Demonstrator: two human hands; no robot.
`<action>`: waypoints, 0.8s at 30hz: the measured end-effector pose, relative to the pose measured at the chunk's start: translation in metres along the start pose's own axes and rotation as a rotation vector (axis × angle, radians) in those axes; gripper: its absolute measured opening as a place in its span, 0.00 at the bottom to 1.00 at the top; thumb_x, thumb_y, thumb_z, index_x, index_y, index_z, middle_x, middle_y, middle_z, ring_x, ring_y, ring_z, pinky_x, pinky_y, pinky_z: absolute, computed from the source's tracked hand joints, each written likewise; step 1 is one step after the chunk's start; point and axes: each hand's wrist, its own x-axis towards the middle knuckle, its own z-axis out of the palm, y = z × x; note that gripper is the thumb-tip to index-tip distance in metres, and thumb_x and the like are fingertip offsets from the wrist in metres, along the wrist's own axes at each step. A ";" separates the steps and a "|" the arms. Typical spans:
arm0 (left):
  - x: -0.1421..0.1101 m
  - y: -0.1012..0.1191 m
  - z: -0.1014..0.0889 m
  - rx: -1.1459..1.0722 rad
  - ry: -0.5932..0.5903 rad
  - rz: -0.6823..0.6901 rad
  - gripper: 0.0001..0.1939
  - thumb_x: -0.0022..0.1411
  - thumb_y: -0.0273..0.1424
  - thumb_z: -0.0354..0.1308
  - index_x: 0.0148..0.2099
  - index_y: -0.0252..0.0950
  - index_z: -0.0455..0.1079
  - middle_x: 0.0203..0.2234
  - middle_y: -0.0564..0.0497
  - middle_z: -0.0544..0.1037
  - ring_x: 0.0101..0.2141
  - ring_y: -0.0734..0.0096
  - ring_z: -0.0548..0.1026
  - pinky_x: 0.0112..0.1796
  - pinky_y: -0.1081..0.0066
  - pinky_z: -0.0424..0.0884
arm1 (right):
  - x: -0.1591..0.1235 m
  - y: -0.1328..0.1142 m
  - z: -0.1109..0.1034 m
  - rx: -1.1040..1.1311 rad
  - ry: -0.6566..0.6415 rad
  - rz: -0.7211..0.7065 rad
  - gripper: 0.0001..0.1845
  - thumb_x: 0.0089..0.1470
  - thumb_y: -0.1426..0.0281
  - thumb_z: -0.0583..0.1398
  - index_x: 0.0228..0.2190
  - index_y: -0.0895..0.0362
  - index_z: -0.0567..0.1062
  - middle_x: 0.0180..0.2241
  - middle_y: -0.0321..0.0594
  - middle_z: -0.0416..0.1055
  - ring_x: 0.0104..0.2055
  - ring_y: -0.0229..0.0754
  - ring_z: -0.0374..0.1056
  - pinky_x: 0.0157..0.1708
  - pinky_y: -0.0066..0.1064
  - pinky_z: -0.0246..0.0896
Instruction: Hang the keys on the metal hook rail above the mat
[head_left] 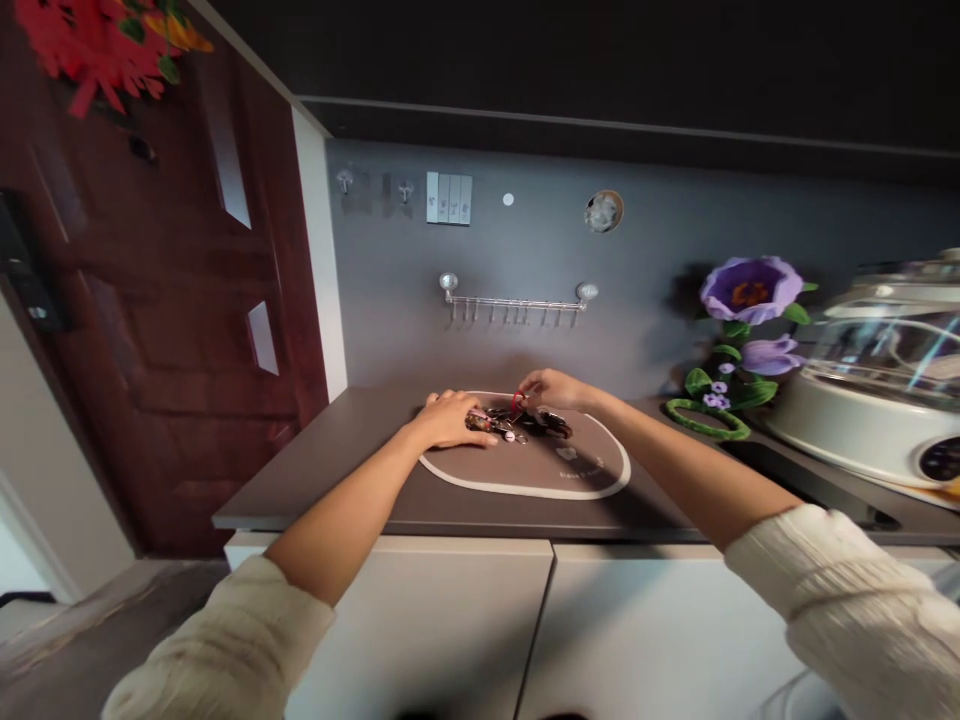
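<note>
A bunch of keys and small trinkets (pixel 510 436) lies on a brown oval mat (pixel 525 478) with a pale rim. Beside its left end rests my left hand (pixel 448 418), palm down, with the thumb apart from the fingers; it touches or nearly touches a patterned piece (pixel 475 419). My right hand (pixel 555 388) pinches a red cord (pixel 517 402) just above the bunch. Dark items (pixel 555 426), perhaps key fobs, lie under and to the right of that hand. Too small to tell is how the cord joins the rest.
Above the mat, a clear rail with several hooks (pixel 517 303) is fixed to the grey wall. At right stand purple knitted-looking flowers (pixel 751 290) and a white appliance with a transparent top (pixel 847 410). A dark red door (pixel 172 330) is at left; a dark cabinet (pixel 600 60) hangs overhead.
</note>
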 end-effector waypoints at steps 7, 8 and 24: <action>-0.012 0.018 -0.035 -0.466 0.045 0.007 0.22 0.40 0.41 0.64 0.40 0.40 0.70 0.42 0.48 0.72 0.44 0.61 0.68 0.45 0.66 0.62 | -0.019 -0.024 -0.019 -0.148 -0.110 -0.063 0.12 0.34 0.69 0.65 0.28 0.58 0.76 0.29 0.39 0.74 0.33 0.42 0.67 0.36 0.30 0.59; -0.012 0.023 -0.042 -0.555 -0.054 0.022 0.21 0.41 0.39 0.64 0.39 0.38 0.70 0.38 0.48 0.73 0.40 0.64 0.71 0.42 0.68 0.64 | -0.024 -0.031 -0.021 -0.083 -0.243 -0.087 0.13 0.35 0.67 0.65 0.28 0.58 0.76 0.28 0.39 0.73 0.33 0.41 0.67 0.35 0.29 0.59; -0.029 0.008 0.002 -1.527 -0.314 -0.151 0.35 0.47 0.63 0.34 0.10 0.37 0.42 0.04 0.58 0.45 0.08 0.83 0.47 0.12 0.76 0.43 | -0.059 0.002 0.042 1.195 -0.395 0.031 0.34 0.44 0.38 0.37 0.09 0.54 0.45 0.07 0.29 0.38 0.11 0.29 0.35 0.11 0.25 0.32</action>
